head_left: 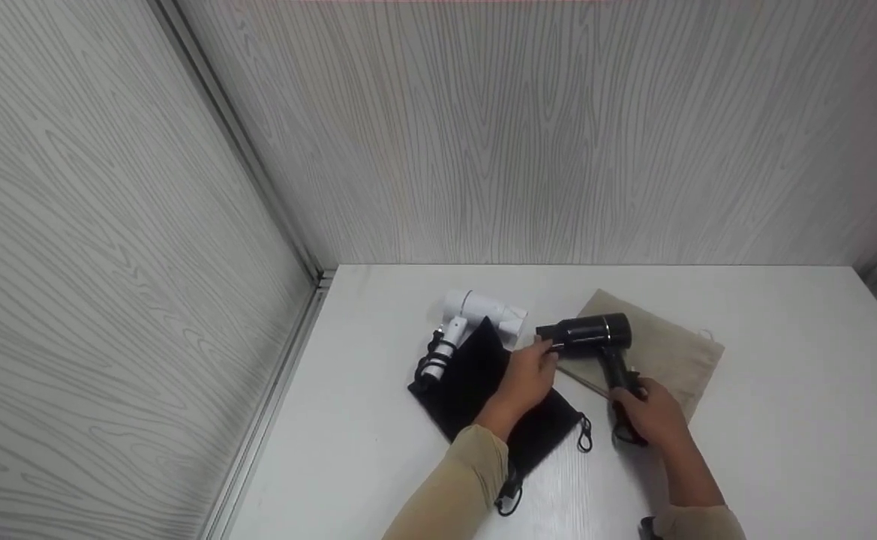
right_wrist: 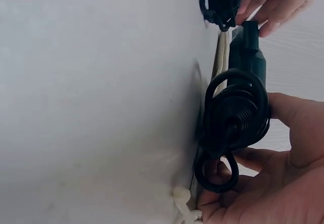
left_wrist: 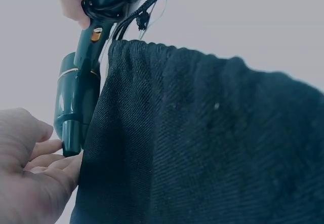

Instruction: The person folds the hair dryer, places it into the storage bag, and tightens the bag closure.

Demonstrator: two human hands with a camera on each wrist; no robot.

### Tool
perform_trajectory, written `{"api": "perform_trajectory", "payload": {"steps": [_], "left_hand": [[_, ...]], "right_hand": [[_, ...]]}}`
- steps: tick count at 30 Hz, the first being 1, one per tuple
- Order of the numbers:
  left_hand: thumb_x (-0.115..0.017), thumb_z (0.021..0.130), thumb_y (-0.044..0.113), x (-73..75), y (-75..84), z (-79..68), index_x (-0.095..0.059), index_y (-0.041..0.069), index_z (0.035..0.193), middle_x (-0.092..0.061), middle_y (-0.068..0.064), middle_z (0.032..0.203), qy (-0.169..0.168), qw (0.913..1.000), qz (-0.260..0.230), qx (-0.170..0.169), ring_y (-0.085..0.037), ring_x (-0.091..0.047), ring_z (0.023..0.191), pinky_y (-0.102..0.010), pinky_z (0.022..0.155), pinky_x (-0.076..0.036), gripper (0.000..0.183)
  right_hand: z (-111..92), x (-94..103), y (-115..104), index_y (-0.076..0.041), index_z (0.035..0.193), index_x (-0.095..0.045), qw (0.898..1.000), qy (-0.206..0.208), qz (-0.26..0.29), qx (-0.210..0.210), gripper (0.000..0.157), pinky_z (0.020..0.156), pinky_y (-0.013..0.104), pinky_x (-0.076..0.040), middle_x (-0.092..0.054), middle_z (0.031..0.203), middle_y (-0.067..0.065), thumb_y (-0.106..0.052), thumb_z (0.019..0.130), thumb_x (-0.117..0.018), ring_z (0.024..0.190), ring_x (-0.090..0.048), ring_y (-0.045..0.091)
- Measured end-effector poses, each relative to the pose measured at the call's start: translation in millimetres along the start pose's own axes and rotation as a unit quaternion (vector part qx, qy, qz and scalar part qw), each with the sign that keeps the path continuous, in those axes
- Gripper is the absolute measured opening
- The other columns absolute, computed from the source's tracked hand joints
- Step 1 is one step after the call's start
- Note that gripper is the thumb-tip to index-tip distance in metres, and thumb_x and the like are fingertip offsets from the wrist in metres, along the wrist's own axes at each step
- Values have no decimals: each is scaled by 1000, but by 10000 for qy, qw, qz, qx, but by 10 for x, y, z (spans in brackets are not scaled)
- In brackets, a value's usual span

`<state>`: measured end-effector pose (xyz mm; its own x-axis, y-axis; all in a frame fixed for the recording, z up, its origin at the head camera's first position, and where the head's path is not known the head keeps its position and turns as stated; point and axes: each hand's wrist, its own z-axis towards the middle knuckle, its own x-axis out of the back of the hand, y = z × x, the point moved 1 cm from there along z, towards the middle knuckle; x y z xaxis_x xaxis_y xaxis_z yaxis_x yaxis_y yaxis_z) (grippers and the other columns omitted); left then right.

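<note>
A black hair dryer [head_left: 584, 335] with its cord wound round the handle is over a beige drawstring pouch [head_left: 671, 352]. My right hand [head_left: 654, 414] grips its handle, and the coiled cord [right_wrist: 235, 115] shows beside the fingers in the right wrist view. At the nozzle, my left hand [head_left: 530, 376] has its fingertips right by the tip. In the left wrist view that hand's fingers [left_wrist: 48, 158] reach out behind the nozzle, with the thumb apart. Below my left hand lies a black drawstring pouch [head_left: 457, 401], partly hidden by the forearm.
A white hair dryer [head_left: 476, 307] lies at the back left, its handle wrapped in black cord and next to the black pouch. The white table [head_left: 333, 420] ends at a wood-grain panel [head_left: 521, 150] behind and another panel [head_left: 108, 262] on the left.
</note>
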<state>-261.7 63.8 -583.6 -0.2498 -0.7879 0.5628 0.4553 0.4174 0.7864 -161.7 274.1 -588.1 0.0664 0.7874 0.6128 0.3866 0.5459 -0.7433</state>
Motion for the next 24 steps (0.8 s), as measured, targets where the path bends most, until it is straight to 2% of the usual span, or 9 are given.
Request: {"api": "perform_trajectory", "payload": {"steps": [2, 5, 11, 16, 20, 24], "left_hand": [[-57, 108, 11, 15, 10, -23, -59, -16, 138, -58, -34, 144, -98, 9999, -16, 130, -42, -51, 146, -42, 114, -50, 40], [-62, 107, 15, 39, 24, -51, -60, -15, 138, -58, -34, 144, -120, 9999, 58, 104, -40, -51, 146, -41, 112, -52, 43], [-67, 105, 18, 89, 46, -95, -61, -14, 137, -54, -37, 146, 43, 9998, 178, -43, -38, -54, 143, -39, 110, -54, 46], [-72, 101, 18, 118, 75, -117, -63, -12, 137, -56, -34, 145, 325, 9995, -33, -53, -36, -55, 143, -39, 109, -54, 48], [-76, 99, 22, 131, 99, -135, -66, -10, 134, -59, -32, 145, 673, 9967, -449, 96, -35, -58, 142, -40, 115, -49, 49], [-78, 98, 20, 140, 93, -169, -67, -9, 133, -62, -31, 144, 918, 9857, -1342, 437, -35, -66, 132, -34, 105, -56, 47]], "right_hand": [[-8, -14, -1, 11, 154, -41, 9999, -36, 154, -62, 68, 107, 61, -49, -51, 148, 38, -37, 107, -54, 128, -57, 47], [-26, -24, -3, 10, 158, -35, 9992, -84, 361, -125, 70, 116, 63, -42, -45, 154, 39, -36, 108, -52, 138, -50, 50], [-53, -11, -26, 8, 161, -30, 9964, -219, 808, -159, 72, 118, 62, -40, -39, 159, 39, -37, 109, -51, 143, -46, 49], [-86, -11, -41, 4, 161, -34, 9937, -182, 1068, -277, 71, 111, 54, -47, -43, 158, 36, -41, 109, -51, 140, -51, 46], [-115, -23, -53, 2, 159, -41, 9914, -116, 1243, -386, 69, 95, 40, -53, -48, 154, 32, -41, 107, -53, 129, -57, 39], [-148, -19, -64, 3, 157, -45, 9878, 17, 1499, -430, 65, 79, 28, -53, -54, 148, 31, -37, 107, -54, 114, -62, 28]]}}
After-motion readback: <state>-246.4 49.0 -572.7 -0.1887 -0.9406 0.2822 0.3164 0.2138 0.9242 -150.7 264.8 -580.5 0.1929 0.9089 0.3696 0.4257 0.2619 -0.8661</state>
